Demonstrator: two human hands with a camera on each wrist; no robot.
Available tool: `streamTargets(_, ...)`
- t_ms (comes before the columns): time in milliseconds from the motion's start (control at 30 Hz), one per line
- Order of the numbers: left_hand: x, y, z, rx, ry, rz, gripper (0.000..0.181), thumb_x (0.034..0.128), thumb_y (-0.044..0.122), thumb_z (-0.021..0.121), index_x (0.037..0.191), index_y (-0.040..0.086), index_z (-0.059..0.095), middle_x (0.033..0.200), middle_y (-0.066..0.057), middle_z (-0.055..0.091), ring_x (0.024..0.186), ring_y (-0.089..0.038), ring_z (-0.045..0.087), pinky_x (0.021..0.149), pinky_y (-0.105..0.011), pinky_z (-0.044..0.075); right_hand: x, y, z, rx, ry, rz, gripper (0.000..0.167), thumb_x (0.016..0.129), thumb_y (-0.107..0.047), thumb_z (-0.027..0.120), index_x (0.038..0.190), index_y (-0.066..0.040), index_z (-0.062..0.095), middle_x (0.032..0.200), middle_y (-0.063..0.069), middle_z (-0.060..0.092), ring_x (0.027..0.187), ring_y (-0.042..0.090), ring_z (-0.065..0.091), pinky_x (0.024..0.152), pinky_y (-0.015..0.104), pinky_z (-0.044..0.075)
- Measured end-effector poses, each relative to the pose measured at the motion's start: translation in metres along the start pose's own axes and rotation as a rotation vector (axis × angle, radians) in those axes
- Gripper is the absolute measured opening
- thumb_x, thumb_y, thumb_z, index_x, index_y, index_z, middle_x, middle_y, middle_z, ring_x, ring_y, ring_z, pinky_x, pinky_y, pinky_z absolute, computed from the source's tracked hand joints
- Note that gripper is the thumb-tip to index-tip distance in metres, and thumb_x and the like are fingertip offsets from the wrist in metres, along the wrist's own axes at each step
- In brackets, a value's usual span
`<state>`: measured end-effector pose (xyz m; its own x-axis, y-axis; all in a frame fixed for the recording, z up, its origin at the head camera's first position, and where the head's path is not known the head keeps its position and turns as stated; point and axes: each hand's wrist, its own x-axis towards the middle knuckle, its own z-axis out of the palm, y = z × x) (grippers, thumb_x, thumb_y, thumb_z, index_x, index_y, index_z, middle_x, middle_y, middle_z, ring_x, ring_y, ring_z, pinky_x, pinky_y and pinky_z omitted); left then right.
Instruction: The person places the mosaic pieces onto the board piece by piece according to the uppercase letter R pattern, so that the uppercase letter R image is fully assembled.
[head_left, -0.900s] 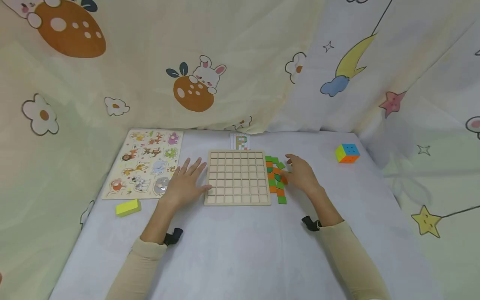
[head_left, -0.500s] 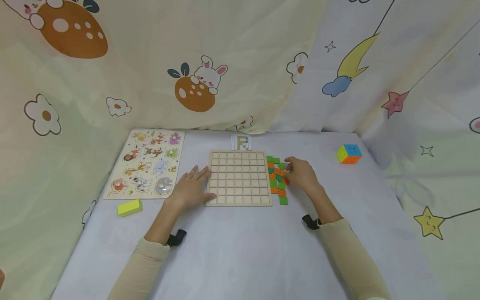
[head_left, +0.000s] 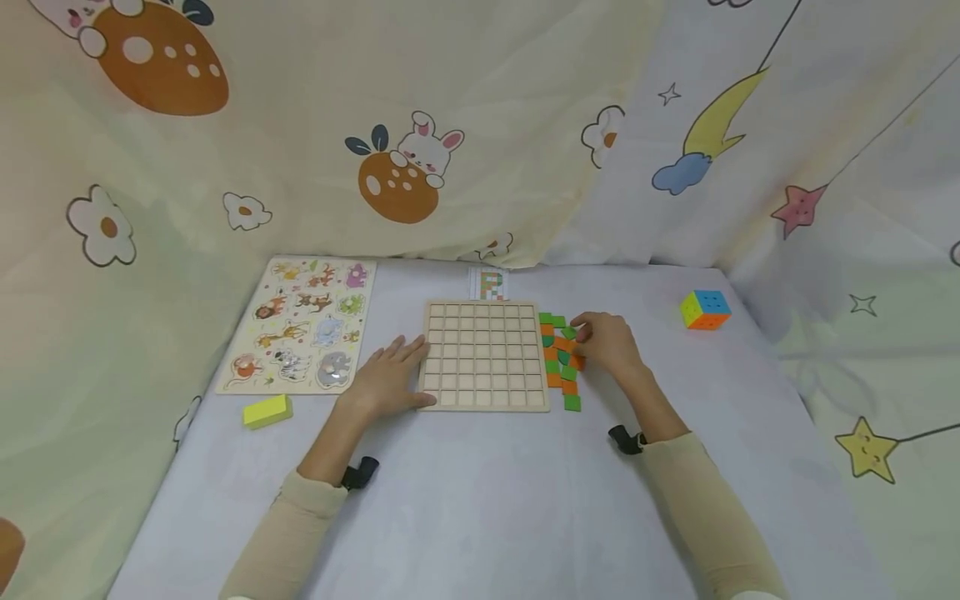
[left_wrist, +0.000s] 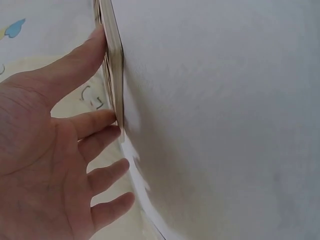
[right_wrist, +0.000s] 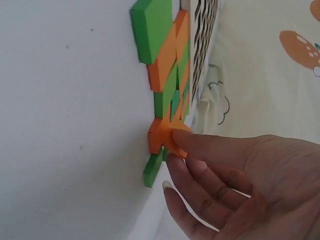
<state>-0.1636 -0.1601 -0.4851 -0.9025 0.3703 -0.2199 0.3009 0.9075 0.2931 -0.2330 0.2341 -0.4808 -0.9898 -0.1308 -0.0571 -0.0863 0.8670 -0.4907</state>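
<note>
A square wooden grid board (head_left: 485, 358) lies flat on the table. My left hand (head_left: 386, 383) rests against its left side, fingers spread, with the thumb on the rim near the lower left corner. The left wrist view shows the thumb and fingertips (left_wrist: 107, 117) touching the board's edge. To the right of the board lies a cluster of flat green and orange tiles (head_left: 553, 367). Over its right side, my right hand (head_left: 607, 346) pinches an orange tile (right_wrist: 171, 132) between thumb and index finger; the hand partly hides that tile. Green tiles (right_wrist: 152, 30) lie beside it.
A small pattern card (head_left: 491, 284) lies behind the board. An animal puzzle board (head_left: 307, 337) and a yellow block (head_left: 267, 412) are on the left. A colored cube (head_left: 706, 310) stands at the far right. Printed cloth hangs behind the table.
My left hand has slid down along the board's left edge, its thumb now near the lower corner. My right hand's fingers have closed onto an orange tile. The view has shifted slightly.
</note>
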Motion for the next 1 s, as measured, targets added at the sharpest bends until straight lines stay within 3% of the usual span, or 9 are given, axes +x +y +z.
streamTargets(333,-0.002,0.004,-0.003,-0.002,-0.011,-0.008,0.106,0.0859,0.057,0.079,0.165,0.007,0.029,0.173,-0.01,0.022,0.159,-0.04,0.016,0.127,-0.061,0.018,0.001,-0.005,-0.008,0.092,-0.005,-0.014,0.047,0.081,-0.005,0.086,0.126,-0.004,0.073,0.094,0.01,0.073,0.079,0.026,0.065,0.063,0.034,0.055)
streamTargets(700,-0.003,0.007,-0.005,0.008,-0.017,-0.004,0.111,0.0826,0.058,0.082,0.164,0.005,0.029,0.173,-0.012,0.022,0.158,-0.041,0.017,0.127,-0.061,0.019,0.011,-0.023,-0.01,0.206,-0.003,-0.083,0.04,0.088,-0.007,0.082,0.126,-0.005,0.073,0.096,0.008,0.075,0.086,0.026,0.07,0.078,0.042,0.057)
streamTargets(1000,-0.002,0.011,-0.005,0.018,-0.022,-0.017,0.112,0.0817,0.057,0.083,0.164,0.004,0.029,0.172,-0.012,0.022,0.158,-0.042,0.018,0.126,-0.061,0.021,0.024,-0.035,-0.001,0.293,-0.008,-0.096,0.044,0.085,-0.012,0.088,0.126,-0.005,0.073,0.096,0.008,0.077,0.082,0.023,0.073,0.075,0.038,0.059)
